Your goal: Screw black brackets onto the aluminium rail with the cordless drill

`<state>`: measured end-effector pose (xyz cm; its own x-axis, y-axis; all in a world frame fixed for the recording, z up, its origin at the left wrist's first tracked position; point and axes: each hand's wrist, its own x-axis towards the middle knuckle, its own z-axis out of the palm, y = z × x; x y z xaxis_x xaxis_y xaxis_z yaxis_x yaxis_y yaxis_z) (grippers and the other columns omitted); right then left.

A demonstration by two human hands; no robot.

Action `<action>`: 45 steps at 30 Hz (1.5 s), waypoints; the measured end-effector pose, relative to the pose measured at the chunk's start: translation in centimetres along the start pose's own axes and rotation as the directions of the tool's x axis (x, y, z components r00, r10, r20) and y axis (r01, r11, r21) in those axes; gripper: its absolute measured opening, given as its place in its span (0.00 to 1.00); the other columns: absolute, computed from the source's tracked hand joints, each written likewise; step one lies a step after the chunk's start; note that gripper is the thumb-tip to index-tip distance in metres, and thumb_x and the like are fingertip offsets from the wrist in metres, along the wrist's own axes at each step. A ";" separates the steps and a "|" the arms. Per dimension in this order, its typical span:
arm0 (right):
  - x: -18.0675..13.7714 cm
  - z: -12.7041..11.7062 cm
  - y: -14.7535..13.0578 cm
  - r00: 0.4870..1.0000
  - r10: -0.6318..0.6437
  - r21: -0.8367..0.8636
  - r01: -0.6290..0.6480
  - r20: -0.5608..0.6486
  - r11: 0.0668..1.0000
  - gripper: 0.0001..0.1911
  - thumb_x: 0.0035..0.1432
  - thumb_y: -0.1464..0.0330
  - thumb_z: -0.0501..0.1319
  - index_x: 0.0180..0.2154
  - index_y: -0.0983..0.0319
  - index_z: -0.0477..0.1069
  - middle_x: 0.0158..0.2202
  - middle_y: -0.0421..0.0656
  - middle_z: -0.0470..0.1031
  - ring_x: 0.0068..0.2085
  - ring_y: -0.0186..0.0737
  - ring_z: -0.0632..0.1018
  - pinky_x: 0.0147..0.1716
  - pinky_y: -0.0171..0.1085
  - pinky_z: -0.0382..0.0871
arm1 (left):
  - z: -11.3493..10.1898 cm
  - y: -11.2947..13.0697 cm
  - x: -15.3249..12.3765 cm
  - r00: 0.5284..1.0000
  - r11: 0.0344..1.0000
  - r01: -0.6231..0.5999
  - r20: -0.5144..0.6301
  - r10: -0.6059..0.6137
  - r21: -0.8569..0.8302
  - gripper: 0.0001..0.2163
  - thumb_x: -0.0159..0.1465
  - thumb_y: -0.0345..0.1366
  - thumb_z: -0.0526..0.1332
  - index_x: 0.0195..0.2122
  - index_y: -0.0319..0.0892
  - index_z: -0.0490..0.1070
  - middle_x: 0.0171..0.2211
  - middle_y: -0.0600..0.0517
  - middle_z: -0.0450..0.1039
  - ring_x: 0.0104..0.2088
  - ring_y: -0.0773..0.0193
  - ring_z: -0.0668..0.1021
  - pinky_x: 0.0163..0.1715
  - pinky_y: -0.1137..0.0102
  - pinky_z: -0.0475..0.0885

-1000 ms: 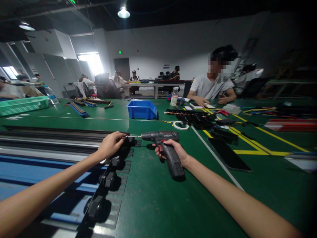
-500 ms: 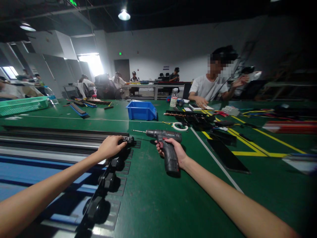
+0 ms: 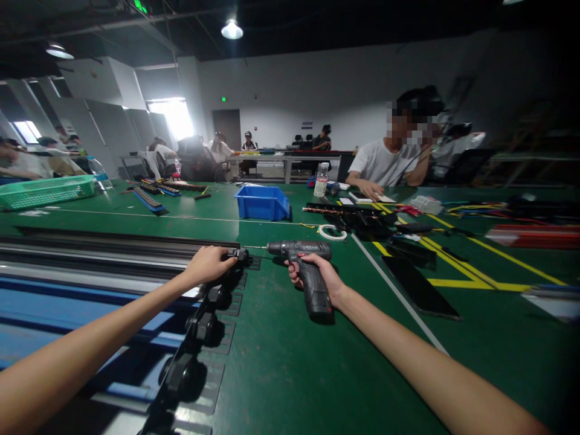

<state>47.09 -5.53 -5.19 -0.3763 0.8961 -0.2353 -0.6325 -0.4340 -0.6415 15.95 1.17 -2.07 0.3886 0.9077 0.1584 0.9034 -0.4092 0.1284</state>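
Work at the rail ends, judged to be partway along. Black knobs (image 3: 180,374) stand at the nearer ends of the rails (image 3: 113,258), in a row running from the left hand (image 3: 211,263) toward 6 and 7 o'clock; whether they are fully fastened cannot be told. The far knob (image 3: 243,255), at the left hand's 3 o'clock, appears to be the spot being worked and so seems unfinished. The drill (image 3: 312,284) is held over the counter (image 3: 281,374), near 6 o'clock from the centre of view, its bit (image 3: 257,247) pointing to 9 o'clock; contact at the tip is too fine to discern. The right hand (image 3: 330,279) is clamped on the drill, wrapped round its grip. The left hand curls over the farthest rail end beside the far knob; whether it pinches or merely rests is not shown. A bin (image 3: 263,204) stands at the drill's 11 o'clock.
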 end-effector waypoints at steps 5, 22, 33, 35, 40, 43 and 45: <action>0.0 -0.2 0.0 1.000 0.003 -0.002 -0.003 0.007 1.000 0.17 0.60 0.68 0.56 0.48 0.72 0.68 0.31 0.49 0.75 0.30 0.38 0.77 0.30 0.34 0.76 | 0.2 -0.1 -0.1 1.000 1.000 -0.019 -0.011 0.019 0.015 0.24 0.66 0.57 0.49 0.42 0.47 0.79 0.36 0.46 0.80 0.40 0.49 0.79 0.32 0.66 0.62; 0.3 -0.4 -0.3 0.999 0.055 0.011 -0.055 -0.002 0.998 0.16 0.58 0.69 0.56 0.47 0.70 0.68 0.31 0.47 0.74 0.30 0.37 0.76 0.29 0.34 0.75 | 0.3 -0.1 0.0 0.998 0.997 -0.061 -0.028 0.062 0.047 0.22 0.67 0.54 0.49 0.38 0.45 0.77 0.37 0.46 0.80 0.40 0.50 0.79 0.33 0.66 0.62; 0.0 0.0 -0.2 1.000 0.029 -0.026 -0.029 -0.012 0.999 0.15 0.58 0.69 0.56 0.45 0.72 0.68 0.31 0.48 0.73 0.30 0.37 0.76 0.30 0.33 0.75 | -0.2 0.1 -0.3 0.998 0.997 -0.052 -0.016 0.053 0.051 0.22 0.67 0.54 0.49 0.39 0.45 0.77 0.39 0.44 0.80 0.42 0.49 0.79 0.36 0.65 0.65; 0.1 -0.1 -0.2 0.999 0.039 -0.018 -0.039 -0.011 0.999 0.15 0.58 0.69 0.56 0.45 0.71 0.68 0.31 0.49 0.73 0.30 0.37 0.76 0.30 0.33 0.75 | -0.3 0.2 -0.3 0.999 0.998 -0.046 -0.012 0.046 0.045 0.22 0.67 0.53 0.50 0.40 0.45 0.77 0.39 0.44 0.80 0.42 0.49 0.79 0.37 0.65 0.66; 0.4 -0.4 -0.1 0.999 0.048 0.015 -0.048 0.006 0.999 0.15 0.57 0.69 0.56 0.45 0.70 0.68 0.31 0.47 0.73 0.31 0.37 0.76 0.31 0.33 0.76 | -0.1 0.2 -0.2 0.999 0.998 -0.030 -0.009 0.031 0.048 0.21 0.67 0.53 0.50 0.39 0.45 0.77 0.40 0.44 0.80 0.43 0.50 0.79 0.38 0.65 0.65; 0.5 -0.5 0.0 0.998 0.054 0.018 -0.054 0.013 0.998 0.15 0.58 0.70 0.56 0.46 0.71 0.68 0.30 0.47 0.73 0.31 0.37 0.76 0.31 0.33 0.76 | 0.2 0.1 0.0 1.000 0.998 -0.027 -0.009 0.027 0.057 0.22 0.67 0.53 0.50 0.39 0.45 0.77 0.40 0.44 0.80 0.43 0.50 0.79 0.38 0.65 0.65; 0.5 -0.5 -0.1 0.999 0.048 -0.004 -0.048 0.012 0.999 0.15 0.58 0.70 0.56 0.46 0.71 0.68 0.31 0.47 0.73 0.31 0.36 0.76 0.31 0.33 0.75 | 0.3 0.0 0.1 1.000 0.998 -0.026 -0.001 0.026 0.056 0.22 0.67 0.54 0.50 0.40 0.44 0.77 0.41 0.43 0.80 0.43 0.49 0.79 0.39 0.64 0.65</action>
<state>47.32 -4.96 -5.61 -0.4140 0.8732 -0.2571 -0.6114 -0.4761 -0.6321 16.05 1.32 -2.35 0.4120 0.8965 0.1627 0.9016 -0.4270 0.0696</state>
